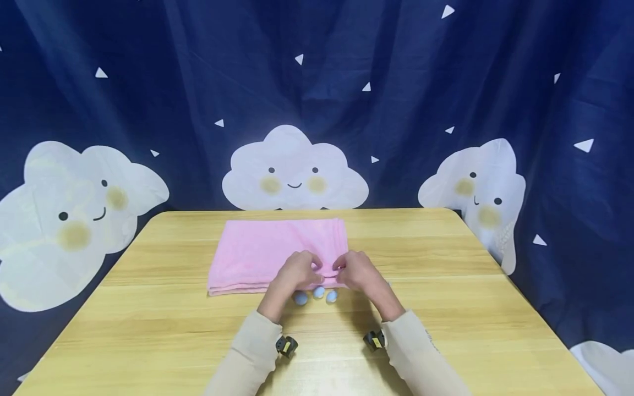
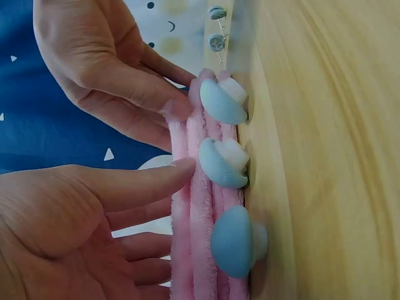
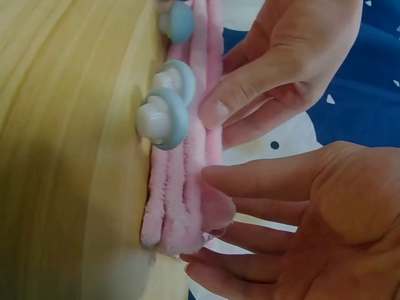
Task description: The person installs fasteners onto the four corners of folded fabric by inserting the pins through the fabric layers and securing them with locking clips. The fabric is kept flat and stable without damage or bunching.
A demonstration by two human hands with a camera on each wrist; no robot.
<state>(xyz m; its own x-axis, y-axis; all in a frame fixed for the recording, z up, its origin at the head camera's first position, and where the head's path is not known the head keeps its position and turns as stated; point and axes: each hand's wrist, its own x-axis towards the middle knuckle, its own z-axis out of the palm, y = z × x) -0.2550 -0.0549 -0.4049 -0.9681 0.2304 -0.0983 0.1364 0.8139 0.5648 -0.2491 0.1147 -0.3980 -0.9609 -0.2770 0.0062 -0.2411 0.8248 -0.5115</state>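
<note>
A folded pink fleece blanket (image 1: 262, 247) lies on the table, its layered front edge (image 2: 199, 206) facing me. At its right front part, my left hand (image 1: 297, 269) pinches the top layer, thumb in front and fingertips hidden behind the cloth. My right hand (image 1: 358, 270) holds a small raised fold (image 3: 219, 209) near the right corner between thumb and fingers. Against the front edge lie three mushroom-shaped pieces with pale blue caps and white stems: a left one (image 1: 300, 297), a middle one (image 1: 319, 292) and a right one (image 1: 331, 296). Neither hand touches them.
Past the right hand, two small blue discs with thin pins, a nearer one (image 2: 216, 42) and a farther one (image 2: 217, 12), lie on the wooden table (image 1: 446, 319). A dark blue curtain (image 1: 337, 110) with clouds hangs behind the table's far edge.
</note>
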